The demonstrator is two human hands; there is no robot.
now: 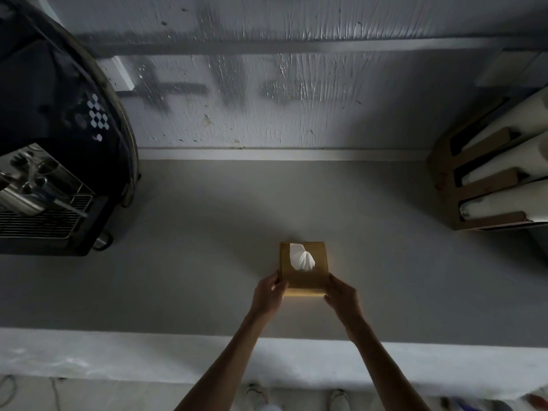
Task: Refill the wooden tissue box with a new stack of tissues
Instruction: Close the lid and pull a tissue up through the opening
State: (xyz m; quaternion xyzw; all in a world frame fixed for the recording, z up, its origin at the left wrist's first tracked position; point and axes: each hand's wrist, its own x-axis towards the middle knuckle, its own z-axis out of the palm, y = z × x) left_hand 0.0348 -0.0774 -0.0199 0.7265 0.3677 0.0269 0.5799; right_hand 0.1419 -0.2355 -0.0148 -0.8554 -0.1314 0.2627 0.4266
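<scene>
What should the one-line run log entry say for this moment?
box: wooden tissue box, white tissue poking from top slot | left hand: grips near left corner | right hand: grips near right corner | surface: grey counter

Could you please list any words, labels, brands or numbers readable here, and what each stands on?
None can be read.
wall: dark sprayed strokes, not legible.
black bag: white dot emblem, no letters.
cardboard box: faint mark, too blurred.
wooden tissue box: no lettering visible.
</scene>
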